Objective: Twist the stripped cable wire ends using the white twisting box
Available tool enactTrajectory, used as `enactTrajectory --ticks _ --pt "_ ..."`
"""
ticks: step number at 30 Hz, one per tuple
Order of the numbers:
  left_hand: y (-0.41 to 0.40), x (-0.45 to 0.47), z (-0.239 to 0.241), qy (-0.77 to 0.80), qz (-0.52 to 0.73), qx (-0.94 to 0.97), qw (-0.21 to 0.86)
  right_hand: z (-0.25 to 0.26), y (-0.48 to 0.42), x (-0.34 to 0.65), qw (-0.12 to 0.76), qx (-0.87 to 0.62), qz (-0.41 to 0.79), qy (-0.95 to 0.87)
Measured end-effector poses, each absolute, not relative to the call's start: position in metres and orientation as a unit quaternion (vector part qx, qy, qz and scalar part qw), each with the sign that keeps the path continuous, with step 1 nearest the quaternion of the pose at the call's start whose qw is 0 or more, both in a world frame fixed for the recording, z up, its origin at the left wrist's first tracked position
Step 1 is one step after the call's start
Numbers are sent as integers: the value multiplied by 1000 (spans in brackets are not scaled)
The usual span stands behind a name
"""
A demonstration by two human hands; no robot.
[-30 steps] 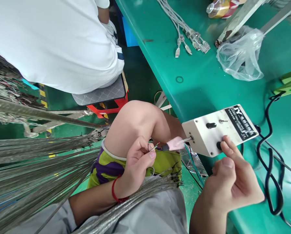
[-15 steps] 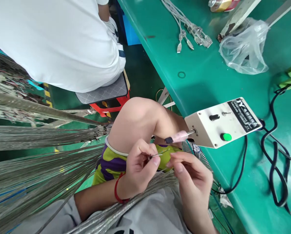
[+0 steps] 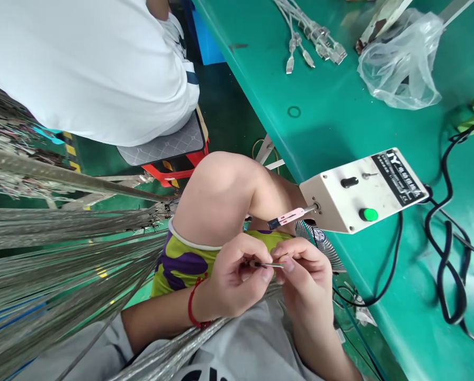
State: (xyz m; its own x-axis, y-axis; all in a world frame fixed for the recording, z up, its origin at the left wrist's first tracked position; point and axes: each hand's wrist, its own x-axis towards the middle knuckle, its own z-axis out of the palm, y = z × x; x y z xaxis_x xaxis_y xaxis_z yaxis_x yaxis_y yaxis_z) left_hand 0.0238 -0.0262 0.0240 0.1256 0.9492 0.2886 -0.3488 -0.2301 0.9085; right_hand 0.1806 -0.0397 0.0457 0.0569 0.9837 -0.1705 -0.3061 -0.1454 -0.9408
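Observation:
My left hand [image 3: 231,278] and my right hand [image 3: 306,275] meet in front of my lap, both pinching the stripped end of a thin cable [image 3: 270,264] with coloured wires showing between the fingertips. The cable runs back into a silvery bundle [image 3: 205,338] across my lap. Just above the hands, a white box machine [image 3: 359,193] with a green button [image 3: 368,214] sits at the edge of the green bench [image 3: 332,121], its pink-tipped spindle [image 3: 288,217] pointing towards my raised knee.
Large sheaves of silvery cables [image 3: 62,264] fill the left side. A person in a white shirt [image 3: 86,63] sits on a stool ahead. On the bench lie USB-ended cables [image 3: 312,37], a clear plastic bag [image 3: 403,63] and black cords [image 3: 447,254].
My right hand left the machine's button and came down to the cable end. Both hands moved lower, away from the spindle, and now pinch the wire tips together.

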Motion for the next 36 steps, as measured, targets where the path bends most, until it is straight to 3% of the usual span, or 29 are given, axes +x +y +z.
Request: enactTrajectory --ticks 7,14,18,28,36 --pt "-25 25 27 317 571 503 566 51 -34 177 567 -469 594 -325" --pt "-24 23 19 384 616 490 482 37 -25 178 551 -501 559 -364" --pt "-20 24 13 390 624 429 525 33 -8 177 535 -550 540 -347" --pt "-6 22 12 378 613 366 589 28 8 175 597 -436 589 -327" --pt "-1 25 9 349 616 357 609 20 10 175 597 -438 579 -343"
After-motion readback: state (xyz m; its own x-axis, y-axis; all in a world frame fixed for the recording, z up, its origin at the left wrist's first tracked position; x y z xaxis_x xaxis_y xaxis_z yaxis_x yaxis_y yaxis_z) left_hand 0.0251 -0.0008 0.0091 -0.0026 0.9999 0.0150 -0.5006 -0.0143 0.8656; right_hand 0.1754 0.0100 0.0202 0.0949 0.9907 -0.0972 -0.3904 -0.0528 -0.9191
